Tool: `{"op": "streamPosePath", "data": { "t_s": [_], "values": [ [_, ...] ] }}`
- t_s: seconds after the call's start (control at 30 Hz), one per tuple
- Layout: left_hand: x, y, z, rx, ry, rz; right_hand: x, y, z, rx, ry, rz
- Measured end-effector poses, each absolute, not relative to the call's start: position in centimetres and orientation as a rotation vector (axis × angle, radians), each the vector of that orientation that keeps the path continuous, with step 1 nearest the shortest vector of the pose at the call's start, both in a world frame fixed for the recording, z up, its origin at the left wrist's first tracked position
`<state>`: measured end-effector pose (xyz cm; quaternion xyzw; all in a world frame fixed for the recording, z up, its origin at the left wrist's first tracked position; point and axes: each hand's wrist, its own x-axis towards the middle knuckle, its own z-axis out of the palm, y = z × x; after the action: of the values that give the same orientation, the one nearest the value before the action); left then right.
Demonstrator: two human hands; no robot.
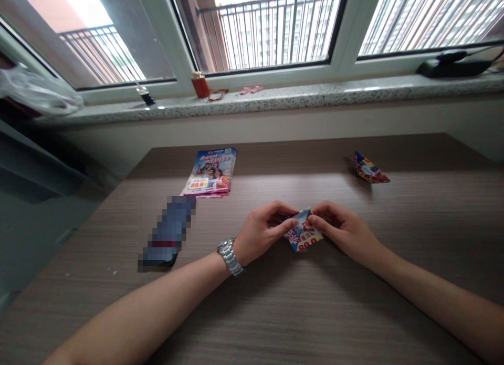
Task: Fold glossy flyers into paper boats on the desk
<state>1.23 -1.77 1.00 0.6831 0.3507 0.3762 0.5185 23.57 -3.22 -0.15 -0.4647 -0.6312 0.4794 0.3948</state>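
Between my two hands is a small folded flyer [304,237], blue, white and red, with part of a large price printed on it. My left hand [265,229], with a metal watch [231,257] on the wrist, pinches its left side between thumb and fingers. On the opposite side my right hand [339,227] grips the upper right edge, its thumb pressed on the paper. The folded piece has a pointed lower corner. Farther back on the right lies a folded paper boat [369,170] in similar colours. Fingertips behind the paper are hidden.
A stack of flyers [212,170] lies at the back left of the wooden table [252,323]. Nearer is a pixelated dark, phone-like object [168,233]. The stone windowsill [299,96] carries a red-brown container [200,85], pink items [252,89] and a black device [452,66].
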Motion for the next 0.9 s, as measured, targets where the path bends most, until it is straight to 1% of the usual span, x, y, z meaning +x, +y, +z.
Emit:
{"op": "streamPosePath", "data": {
  "t_s": [0.27, 0.9],
  "values": [
    [1.33, -1.70, 0.50, 1.606, 0.881, 0.911, 23.43, -3.46, 0.21, -1.204, -1.612, 1.271],
    [1.17, -1.29, 0.46, 1.416, 0.752, 0.904, 23.95, -3.54, -0.27, -1.244, -1.530, 1.214]
  ]
}}
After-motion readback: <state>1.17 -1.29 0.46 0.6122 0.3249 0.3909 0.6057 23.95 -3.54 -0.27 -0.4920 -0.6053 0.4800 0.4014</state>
